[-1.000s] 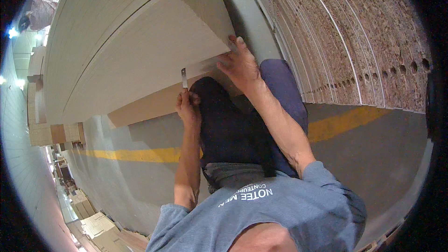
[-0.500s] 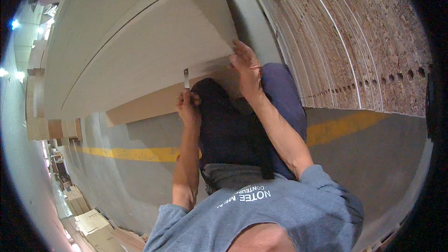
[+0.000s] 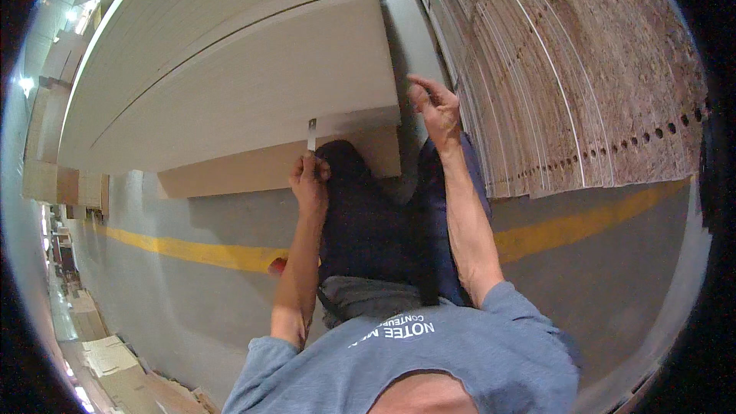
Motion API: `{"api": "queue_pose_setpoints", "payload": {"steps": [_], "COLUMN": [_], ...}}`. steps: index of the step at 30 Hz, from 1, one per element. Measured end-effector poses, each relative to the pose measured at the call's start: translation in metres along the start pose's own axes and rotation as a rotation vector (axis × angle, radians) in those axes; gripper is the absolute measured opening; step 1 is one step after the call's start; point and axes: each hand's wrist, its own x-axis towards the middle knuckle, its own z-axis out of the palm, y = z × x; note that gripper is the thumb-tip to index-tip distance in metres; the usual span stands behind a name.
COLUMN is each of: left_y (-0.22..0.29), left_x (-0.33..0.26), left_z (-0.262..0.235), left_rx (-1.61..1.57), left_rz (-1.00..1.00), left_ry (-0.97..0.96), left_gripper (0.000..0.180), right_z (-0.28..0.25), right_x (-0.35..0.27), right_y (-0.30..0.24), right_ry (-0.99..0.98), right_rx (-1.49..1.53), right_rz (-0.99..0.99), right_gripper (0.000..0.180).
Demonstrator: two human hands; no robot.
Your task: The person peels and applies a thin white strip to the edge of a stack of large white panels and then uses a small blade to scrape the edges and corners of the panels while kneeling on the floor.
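Observation:
My left hand (image 3: 310,176) is closed around a narrow flat metal strip (image 3: 312,135) with a small hole near its tip. The strip points away from me, its far end over the near edge of a large pale panel (image 3: 253,69). Two small holes and a long groove mark the panel's upper face. My right hand (image 3: 440,112) is beyond the panel's right edge, apart from it, with the fingers spread and nothing in them. Below the panel's near edge shows a brown board-like side (image 3: 230,172).
On the right stands a tall stack of speckled boards (image 3: 629,54) with a row of dark holes. A narrow gap (image 3: 414,38) separates it from the panel. A yellow line (image 3: 192,249) crosses the grey floor. Cartons (image 3: 115,360) lie at the lower left.
My right hand has come off the panel's right corner and moved right. The panel's top face, askew at its right end before, now reaches the right edge. My left hand keeps the strip.

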Motion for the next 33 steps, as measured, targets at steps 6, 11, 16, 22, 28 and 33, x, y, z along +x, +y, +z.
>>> {"api": "queue_pose_setpoints", "payload": {"steps": [6,11,16,22,28,33], "left_y": [0.002,-0.002,-0.001,0.005,0.040,0.051], "left_x": [-0.001,0.002,0.001,0.000,-0.036,-0.026], "left_z": [-0.002,-0.007,-0.006,-0.010,0.023,0.079], "left_rx": [0.052,0.018,0.004,0.046,0.127,0.162], "left_rz": [-0.011,0.000,-0.014,-0.038,-0.247,-0.278], "left_ry": [0.007,-0.021,0.023,-0.020,-0.215,-0.477], "left_gripper": [0.023,0.022,0.021,0.019,0.025,0.028], "right_z": [0.036,0.019,0.017,0.019,-0.007,0.014], "right_x": [0.024,0.028,0.025,0.025,-0.022,-0.045], "right_y": [-0.061,-0.052,-0.040,-0.045,-0.049,-0.058], "right_ry": [0.088,-0.087,-0.096,-0.113,-0.191,-0.199], "right_rx": [-0.364,0.078,0.189,0.102,0.003,0.099], "right_rz": [-0.433,-0.210,-0.170,-0.253,0.353,0.377], "right_gripper": [0.067,0.049,0.046,0.034,0.032,0.039]}}
